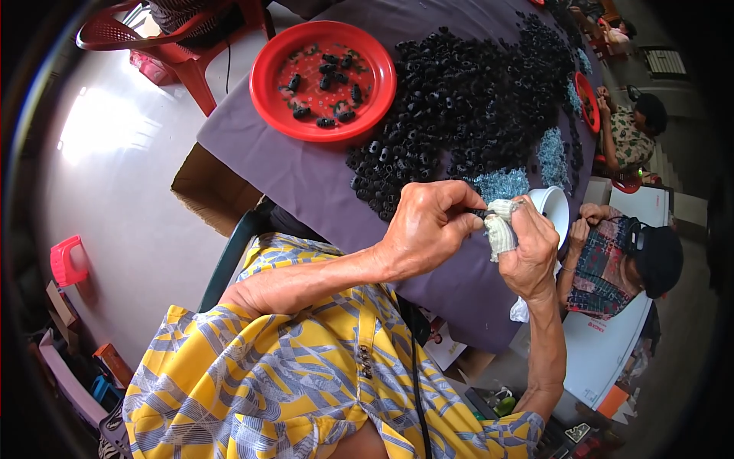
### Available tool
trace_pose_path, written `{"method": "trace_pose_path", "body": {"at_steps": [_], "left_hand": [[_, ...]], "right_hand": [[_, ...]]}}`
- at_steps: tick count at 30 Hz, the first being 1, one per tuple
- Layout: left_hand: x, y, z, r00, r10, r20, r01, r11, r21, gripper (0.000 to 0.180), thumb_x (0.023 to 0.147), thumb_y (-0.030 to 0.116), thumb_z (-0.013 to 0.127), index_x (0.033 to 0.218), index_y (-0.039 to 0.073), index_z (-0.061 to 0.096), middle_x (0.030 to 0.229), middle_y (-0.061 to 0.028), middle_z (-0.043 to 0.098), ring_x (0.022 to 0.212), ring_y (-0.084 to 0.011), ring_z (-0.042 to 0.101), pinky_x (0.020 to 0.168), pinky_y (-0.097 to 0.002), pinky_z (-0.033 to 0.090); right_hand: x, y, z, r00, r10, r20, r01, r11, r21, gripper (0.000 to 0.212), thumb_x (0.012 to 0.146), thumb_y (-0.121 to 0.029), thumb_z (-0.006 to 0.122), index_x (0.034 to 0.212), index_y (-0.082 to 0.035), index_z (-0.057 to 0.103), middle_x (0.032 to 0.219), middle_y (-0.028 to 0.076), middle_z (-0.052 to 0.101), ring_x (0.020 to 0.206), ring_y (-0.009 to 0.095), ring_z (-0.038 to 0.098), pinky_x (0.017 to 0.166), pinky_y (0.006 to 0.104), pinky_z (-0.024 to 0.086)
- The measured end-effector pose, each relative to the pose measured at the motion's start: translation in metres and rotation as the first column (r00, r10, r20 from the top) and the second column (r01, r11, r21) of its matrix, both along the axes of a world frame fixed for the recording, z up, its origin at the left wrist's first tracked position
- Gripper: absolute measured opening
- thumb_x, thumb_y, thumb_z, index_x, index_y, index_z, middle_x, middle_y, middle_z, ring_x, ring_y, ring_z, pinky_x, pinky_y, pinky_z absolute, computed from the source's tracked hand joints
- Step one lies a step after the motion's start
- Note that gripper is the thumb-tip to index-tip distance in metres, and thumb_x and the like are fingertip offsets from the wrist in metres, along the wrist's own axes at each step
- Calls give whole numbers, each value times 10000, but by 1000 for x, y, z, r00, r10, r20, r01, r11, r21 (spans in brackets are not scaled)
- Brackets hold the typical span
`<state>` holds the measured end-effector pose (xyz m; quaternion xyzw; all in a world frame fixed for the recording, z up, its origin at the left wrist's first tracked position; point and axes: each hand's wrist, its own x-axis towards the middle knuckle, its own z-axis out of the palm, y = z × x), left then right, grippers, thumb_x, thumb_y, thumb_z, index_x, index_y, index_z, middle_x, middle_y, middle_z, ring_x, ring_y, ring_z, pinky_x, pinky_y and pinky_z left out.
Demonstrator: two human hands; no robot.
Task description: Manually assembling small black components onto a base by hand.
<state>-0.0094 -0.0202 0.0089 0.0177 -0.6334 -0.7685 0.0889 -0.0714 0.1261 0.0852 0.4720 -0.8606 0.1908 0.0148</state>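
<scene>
My left hand (pixel 428 229) is closed, thumb and forefinger pinching a small black part (pixel 479 213) that is mostly hidden. Facing it, my right hand (pixel 530 249) closes on the same part, with white ribbed cloth covers (pixel 501 233) on its thumb and forefinger. Both hands are above the near right side of a purple-grey tablecloth (pixel 321 191). Beyond them spreads a large heap of black plastic parts (pixel 451 99). Small light-blue clear pieces (pixel 498 185) lie by the heap's near edge. A white bowl (pixel 562 206) stands just behind my right hand.
At the far left of the table is a red round tray (pixel 264 92) with several black parts and small bits in it. A red plastic chair (pixel 200 80) and a cardboard box (pixel 210 187) stand left. Co-workers (pixel 600 268) sit along the right side.
</scene>
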Motion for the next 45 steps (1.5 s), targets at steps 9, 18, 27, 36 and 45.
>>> {"method": "trace_pose_path", "body": {"at_steps": [9, 18, 27, 36, 45], "left_hand": [[-5, -3, -4, 981, -135, 142, 97, 964, 248, 140, 785, 4, 662, 920, -31, 652, 706, -36, 637, 626, -64, 575, 576, -213, 480], [-5, -7, 0, 966, -219, 138, 171, 940, 297, 160, 818, 26, 662, 967, -31, 652, 752, -42, 644, 673, -73, 584, 626, -218, 497], [-6, -7, -2, 969, -242, 48, 197, 877, 438, 189, 806, 45, 655, 979, -31, 645, 714, -42, 649, 658, -69, 595, 605, -223, 488], [-7, -7, -1, 968, -247, 47, 199, 869, 453, 178, 809, 38, 654, 977, -20, 648, 739, -36, 650, 675, -69, 594, 620, -223, 490], [-6, -7, 1, 967, -245, 64, 195, 883, 428, 169, 812, 37, 648, 970, -22, 649, 716, -29, 645, 667, -65, 588, 612, -217, 484]], "right_hand": [[-2, -2, 1, 993, -55, 102, 57, 998, -12, 152, 669, 84, 522, 817, 50, 533, 732, 184, 540, 662, 375, 536, 612, 416, 456], [0, 2, 11, 967, -134, 215, 135, 991, 8, 265, 650, 80, 506, 906, 57, 571, 795, 193, 583, 736, 375, 585, 642, 393, 477], [1, 4, 13, 935, -197, 296, 217, 976, -35, 175, 740, 16, 584, 914, 19, 592, 796, 157, 625, 696, 331, 622, 619, 344, 485], [3, 1, 17, 944, -206, 259, 227, 973, -53, 130, 788, -26, 607, 909, 18, 588, 782, 139, 621, 676, 304, 620, 600, 329, 479], [4, 2, 17, 974, -178, 143, 180, 984, -4, 174, 737, -10, 619, 904, 25, 583, 809, 157, 614, 738, 339, 610, 638, 368, 484]]}}
